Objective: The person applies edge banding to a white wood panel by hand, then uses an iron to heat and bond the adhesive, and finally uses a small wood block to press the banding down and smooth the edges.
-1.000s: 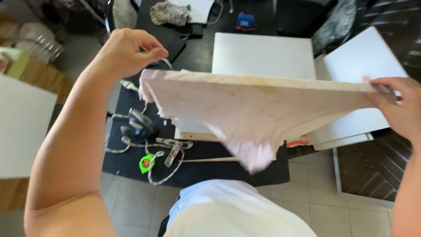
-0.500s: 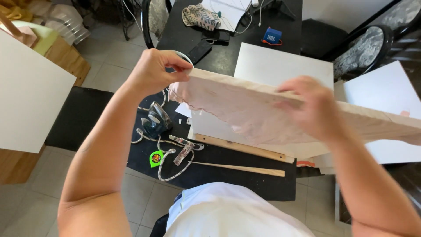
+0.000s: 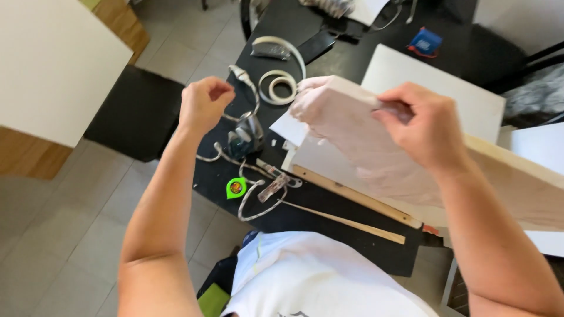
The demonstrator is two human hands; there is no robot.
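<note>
The person wore a plain white short-sleeved cotton shirt [image 3: 317, 276], loose over the torso, with a small dark printed mark near its lower edge. Both forearms were bare from elbow to wrist. The left hand [image 3: 202, 105] and right hand [image 3: 426, 129] carried no gloves, rings, watch or bands

Below our loosely closed left hand [image 3: 202, 105] we see tangled white cords [image 3: 247, 176], a dark metal iron [image 3: 245, 138] and a green tape measure [image 3: 236, 187] crowding the black table [image 3: 329, 208].
</note>
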